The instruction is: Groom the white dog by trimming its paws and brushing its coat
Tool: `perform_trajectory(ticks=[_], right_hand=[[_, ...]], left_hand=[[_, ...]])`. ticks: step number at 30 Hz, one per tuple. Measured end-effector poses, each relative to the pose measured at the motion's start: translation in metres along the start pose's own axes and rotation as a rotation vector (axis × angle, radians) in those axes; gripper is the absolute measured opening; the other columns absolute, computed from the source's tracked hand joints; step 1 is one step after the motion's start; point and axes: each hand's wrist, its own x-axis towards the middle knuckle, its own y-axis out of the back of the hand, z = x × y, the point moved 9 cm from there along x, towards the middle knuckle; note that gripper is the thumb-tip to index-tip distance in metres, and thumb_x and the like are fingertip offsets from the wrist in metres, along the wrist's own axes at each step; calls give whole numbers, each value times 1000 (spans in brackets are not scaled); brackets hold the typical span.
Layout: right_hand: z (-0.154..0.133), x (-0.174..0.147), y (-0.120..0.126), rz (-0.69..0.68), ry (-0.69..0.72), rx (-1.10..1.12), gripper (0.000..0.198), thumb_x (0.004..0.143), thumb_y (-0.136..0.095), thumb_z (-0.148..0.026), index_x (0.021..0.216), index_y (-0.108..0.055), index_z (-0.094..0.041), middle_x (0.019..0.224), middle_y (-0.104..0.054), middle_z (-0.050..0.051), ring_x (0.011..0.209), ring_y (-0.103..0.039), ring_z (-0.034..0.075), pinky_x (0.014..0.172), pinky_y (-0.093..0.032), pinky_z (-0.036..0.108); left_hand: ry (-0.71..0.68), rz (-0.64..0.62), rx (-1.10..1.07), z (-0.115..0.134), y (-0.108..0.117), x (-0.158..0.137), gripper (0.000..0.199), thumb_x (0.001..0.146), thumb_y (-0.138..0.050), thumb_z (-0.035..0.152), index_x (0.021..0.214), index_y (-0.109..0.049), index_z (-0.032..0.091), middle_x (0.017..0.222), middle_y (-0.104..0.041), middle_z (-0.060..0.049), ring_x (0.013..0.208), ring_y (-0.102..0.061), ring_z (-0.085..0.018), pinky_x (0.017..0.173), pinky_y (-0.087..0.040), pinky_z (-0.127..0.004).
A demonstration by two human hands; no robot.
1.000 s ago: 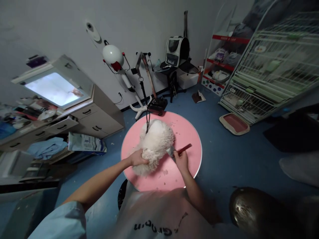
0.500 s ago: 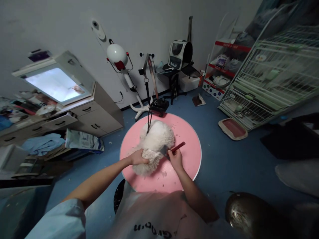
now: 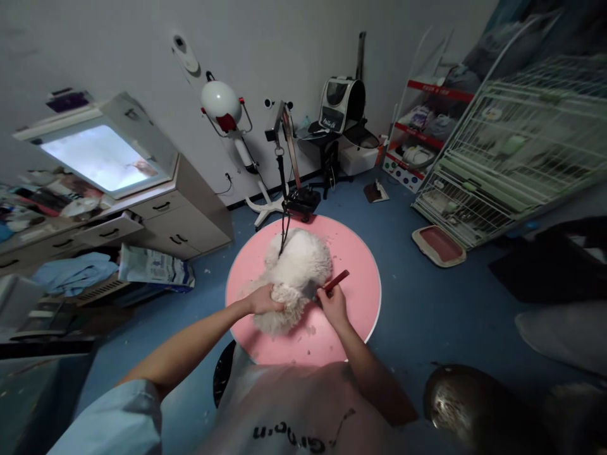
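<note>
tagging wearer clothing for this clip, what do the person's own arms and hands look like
Both hands, left hand and right hand, are bare: no gloves, and no rings or watch that can be made out. The forearms are uncovered. A short light blue sleeve covers the left upper arm.

blue floor, white wall, perhaps wire cages.

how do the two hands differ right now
The left hand lies palm-down on the white dog, gripping its fur; the right hand is closed on a red comb at the dog's flank. The left holds no tool. Both are bare and work over the pink table.
</note>
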Motion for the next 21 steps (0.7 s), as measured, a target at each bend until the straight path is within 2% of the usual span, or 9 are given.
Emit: perform_trajectory(ticks=[2, 3, 6, 7, 10, 11, 15, 19, 21], right_hand=[[-4, -1, 15, 132, 21, -15, 23, 73, -61, -39, 84, -55, -21, 79, -66, 5, 75, -63, 21, 68, -50, 31], [-6, -1, 16, 131, 32, 0, 22, 74, -60, -39, 85, -55, -21, 79, -66, 5, 75, -63, 21, 69, -50, 31], [-5, 2, 2, -63, 26, 19, 22, 71, -61, -39, 82, -55, -21, 71, -65, 1, 67, -62, 19, 63, -51, 30], [-3, 4, 3, -70, 13, -12, 22, 70, -63, -39, 81, -56, -21, 69, -65, 1, 65, -61, 19, 61, -50, 30], [-2, 10, 29, 151, 6, -40, 24, 72, -61, -41, 83, -56, -19, 73, -66, 4, 68, -62, 21, 62, -50, 31], [-2, 11, 31, 174, 15, -13, 25, 74, -59, -41, 85, -56, -19, 74, -67, 5, 69, -63, 21, 63, -50, 31], [0, 9, 6, -68, 3, 0, 24, 71, -62, -39, 84, -56, -19, 70, -65, 2, 64, -62, 19, 59, -49, 30], [6, 0, 18, 107, -17, -82, 22, 72, -61, -40, 80, -53, -20, 71, -64, 3, 66, -61, 20, 59, -48, 29], [12, -5, 14, 59, -14, -8, 23, 72, -60, -41, 80, -53, -20, 70, -65, 3, 65, -61, 20, 58, -48, 29]], left_hand=[[-7, 19, -9, 1, 2, 0, 61, 61, -67, 35, 118, -56, 15, 107, -68, -4, 96, -63, -25, 81, -49, -29], [-7, 25, -9, 1, 2, 0, 63, 61, -67, 35, 119, -56, 15, 109, -68, -5, 98, -62, -25, 83, -49, -29], [2, 10, -11, -1, 2, 0, 60, 62, -66, 35, 118, -58, 15, 109, -68, -5, 98, -62, -26, 84, -49, -30], [4, 6, -13, -2, 2, 0, 59, 62, -66, 35, 117, -58, 15, 107, -68, -5, 98, -62, -26, 84, -49, -30], [0, 22, -18, -3, 4, 0, 59, 62, -67, 35, 117, -58, 15, 108, -68, -5, 98, -62, -26, 85, -49, -31], [-7, 25, -21, -3, 4, 0, 60, 61, -67, 35, 117, -58, 15, 109, -68, -5, 99, -62, -27, 85, -49, -31], [-19, -8, -38, -1, 1, 0, 53, 64, -65, 37, 112, -60, 15, 105, -69, -4, 95, -63, -25, 83, -49, -31], [-18, 15, -26, 3, 1, -1, 53, 63, -65, 35, 112, -59, 16, 105, -69, -3, 96, -63, -25, 84, -49, -30], [-24, 22, -18, 4, 1, -1, 53, 62, -65, 34, 111, -60, 15, 106, -69, -3, 98, -62, -25, 86, -48, -31]])
